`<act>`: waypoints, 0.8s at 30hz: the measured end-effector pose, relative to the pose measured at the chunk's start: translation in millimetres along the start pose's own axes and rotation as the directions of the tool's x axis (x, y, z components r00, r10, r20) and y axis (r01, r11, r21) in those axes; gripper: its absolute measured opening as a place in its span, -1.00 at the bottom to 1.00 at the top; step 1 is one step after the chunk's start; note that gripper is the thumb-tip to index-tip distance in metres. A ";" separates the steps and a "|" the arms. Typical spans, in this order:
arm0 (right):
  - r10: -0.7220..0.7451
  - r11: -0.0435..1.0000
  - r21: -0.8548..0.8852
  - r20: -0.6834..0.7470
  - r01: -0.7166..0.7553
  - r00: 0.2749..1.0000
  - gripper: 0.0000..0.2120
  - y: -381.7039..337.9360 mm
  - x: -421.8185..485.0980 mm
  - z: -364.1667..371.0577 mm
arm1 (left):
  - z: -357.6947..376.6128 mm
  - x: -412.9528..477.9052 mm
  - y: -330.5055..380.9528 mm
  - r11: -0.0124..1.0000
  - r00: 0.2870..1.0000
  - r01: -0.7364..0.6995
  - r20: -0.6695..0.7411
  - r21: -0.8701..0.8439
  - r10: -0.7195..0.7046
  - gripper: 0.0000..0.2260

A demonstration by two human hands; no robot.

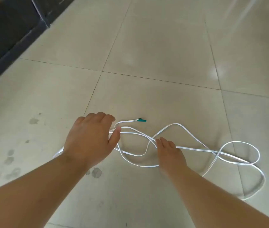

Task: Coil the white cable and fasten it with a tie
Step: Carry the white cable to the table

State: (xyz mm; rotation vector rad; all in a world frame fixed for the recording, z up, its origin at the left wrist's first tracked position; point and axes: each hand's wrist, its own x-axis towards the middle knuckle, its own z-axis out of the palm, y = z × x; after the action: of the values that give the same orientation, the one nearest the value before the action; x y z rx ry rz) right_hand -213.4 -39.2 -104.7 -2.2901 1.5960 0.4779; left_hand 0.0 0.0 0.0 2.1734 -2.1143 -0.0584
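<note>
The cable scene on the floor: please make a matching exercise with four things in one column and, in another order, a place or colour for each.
Things:
1. left hand
2. right hand
3. cable tip
4. stains

Descriptions:
A. green
B. dark spots on the tiles at the left
C. over the cable's left end
D. fingers at the crossing in the cable's middle

Pairs: 1-C, 2-D, 3-A, 4-B

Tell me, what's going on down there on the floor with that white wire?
A person is reaching down with both bare hands to a white cable sprawled in loose, crossing loops on the tiled floor. The left hand is over the strands near the end with the green tip; the right hand rests on strands further along. Nothing is coiled yet, and no tie is in view.
</note>
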 end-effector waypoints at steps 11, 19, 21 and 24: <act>-0.043 0.983 -0.172 0.152 0.070 0.987 -0.21 -1.5 41.6 4.7 | 3.3 -2.0 -9.8 1.000 0.999 0.028 -0.044 0.008 -0.027 -0.58; -0.038 0.981 -0.186 0.110 0.058 0.993 -0.68 -4.0 47.2 5.0 | -0.1 0.0 -12.7 0.998 0.998 0.053 -0.027 0.024 -0.052 -0.56; -0.045 0.973 -0.216 0.163 0.081 0.986 -0.73 -1.4 46.9 8.0 | -0.3 0.7 -13.1 0.998 0.998 0.052 -0.023 0.032 -0.052 -0.57; -0.049 0.974 -0.207 0.206 0.093 0.977 -0.73 1.0 42.6 12.7 | -3.2 2.0 -14.7 0.998 0.999 0.048 -0.013 0.050 -0.048 -0.58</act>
State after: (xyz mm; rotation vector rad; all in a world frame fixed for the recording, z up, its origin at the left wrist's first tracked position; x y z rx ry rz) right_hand -201.7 -69.8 -134.8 -2.3555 1.4198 0.8719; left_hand 15.0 -1.5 1.7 2.2465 -2.0793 0.0041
